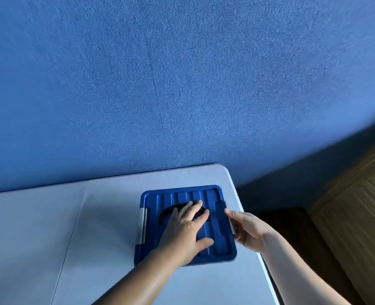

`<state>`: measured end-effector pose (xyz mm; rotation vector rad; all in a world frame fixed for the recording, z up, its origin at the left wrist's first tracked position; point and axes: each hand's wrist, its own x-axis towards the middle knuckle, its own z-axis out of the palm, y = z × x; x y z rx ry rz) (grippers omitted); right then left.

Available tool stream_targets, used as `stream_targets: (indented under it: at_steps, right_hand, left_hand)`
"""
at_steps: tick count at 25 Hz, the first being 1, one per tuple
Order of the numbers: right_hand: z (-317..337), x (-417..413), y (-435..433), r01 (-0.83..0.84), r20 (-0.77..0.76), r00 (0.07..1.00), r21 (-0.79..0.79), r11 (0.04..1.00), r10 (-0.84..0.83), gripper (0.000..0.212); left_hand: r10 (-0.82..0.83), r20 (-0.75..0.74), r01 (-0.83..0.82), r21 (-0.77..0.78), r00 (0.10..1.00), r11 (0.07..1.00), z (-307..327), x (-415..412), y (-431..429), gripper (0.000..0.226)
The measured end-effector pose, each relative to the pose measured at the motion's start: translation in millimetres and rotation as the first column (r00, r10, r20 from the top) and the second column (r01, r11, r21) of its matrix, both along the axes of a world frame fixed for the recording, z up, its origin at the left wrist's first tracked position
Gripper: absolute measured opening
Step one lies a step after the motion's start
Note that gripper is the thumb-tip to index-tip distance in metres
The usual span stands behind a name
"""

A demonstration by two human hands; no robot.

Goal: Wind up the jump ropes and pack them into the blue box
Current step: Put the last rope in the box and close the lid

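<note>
Right, blue box [185, 223] sits on the tabletop [107, 227], near its far right corner, lid [215, 216] on. No jump ropes visible anywhere around the box, so we judge they're either inside already or out of view; can't tell which.

Our left hand [187, 227] lies flat on the lid's middle, fingers spread, palm down over the dark recessed handle [166, 213]. No grip on anything, just pressing. Our right hand [246, 230] is at the box's right edge, fingertips [227, 211] touching the grey latch [229, 219] there. Whether that grip is pinching the latch or only resting on it, we can't tell. A matching latch [143, 225] on the box's left edge is untouched.

Step in hand looks like working the right latch. To do it well:
- keep the left palm weight centred on the lid so the box doesn't slide toward the tabletop edge just beside it
- move the latch with fingertips, not by dragging the box
- then do the left latch the same way
</note>
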<state>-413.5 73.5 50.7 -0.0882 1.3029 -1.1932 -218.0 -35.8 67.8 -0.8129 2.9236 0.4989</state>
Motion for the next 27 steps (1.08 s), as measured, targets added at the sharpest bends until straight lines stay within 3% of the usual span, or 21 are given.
stream_targets:
  at_steps: [2,3,5,7,9,13,16,18,20,22,25,27]
  right_hand:
    - [-0.4,3.7,2.0,0.055,-0.065,0.996,-0.041,0.998,-0.058,0.026]
    - [-0.5,5.7,2.6,0.078,-0.175,0.981,-0.051,0.996,-0.085,0.029]
    - [-1.5,9.1,0.2,0.099,-0.475,0.874,-0.035,0.995,-0.103,0.034]
    - [-2.3,11.5,-5.7,0.110,-0.664,0.744,0.006,0.994,-0.078,0.037]
    - [1.8,15.7,-11.7,0.127,-0.671,0.740,0.056,0.990,-0.056,0.041]
    - [12.3,21.0,-17.3,0.153,-0.420,0.901,0.066,0.986,-0.112,0.036]
    - [10.1,20.9,-20.5,0.143,-0.476,0.876,0.097,0.985,-0.080,0.041]
    - [8.9,23.0,-18.0,0.142,-0.624,0.781,0.129,0.981,-0.031,0.045]
    - [11.2,27.8,-6.1,0.075,-0.788,0.611,0.160,0.984,0.082,0.045]
    - [16.2,33.9,17.9,-0.053,-0.876,0.448,0.173,0.984,0.178,0.073]
    - [21.5,45.1,48.5,-0.319,-0.901,0.277,0.241,0.917,0.333,0.137]
    - [20.4,52.1,52.6,-0.411,-0.895,0.190,0.300,0.861,0.403,0.149]
  left_hand:
    - [-0.004,0.017,0.004,0.002,1.000,1.000,-1.3,0.1,1.9,0.075]
    - [-0.011,0.037,0.011,0.000,0.999,1.000,-1.1,-0.7,3.2,0.073]
    - [-0.023,0.079,0.022,0.010,0.997,1.000,1.4,-3.9,4.8,0.068]
    - [-0.025,0.105,0.023,0.022,0.994,0.999,4.3,-6.7,4.9,0.066]
    - [-0.027,0.115,0.024,0.026,0.993,0.999,4.7,-6.7,5.5,0.066]
    - [-0.017,0.074,0.015,0.021,0.997,1.000,0.5,-3.3,6.7,0.069]
    - [0.002,0.017,-0.002,0.038,1.000,0.999,-0.4,-2.5,6.9,0.066]
    - [-0.001,-0.035,0.003,0.060,0.999,0.998,0.4,1.0,5.0,0.062]
    - [0.035,-0.144,-0.031,0.026,0.989,0.999,1.1,18.4,-1.2,0.058]
    - [0.139,-0.299,-0.162,-0.055,0.944,0.985,-4.9,51.2,-7.3,0.062]
    - [0.346,-0.354,-0.370,0.000,0.869,0.929,-24.8,108.5,-3.8,0.105]
    - [0.394,-0.290,-0.380,0.105,0.872,0.919,-38.3,130.4,2.5,0.132]
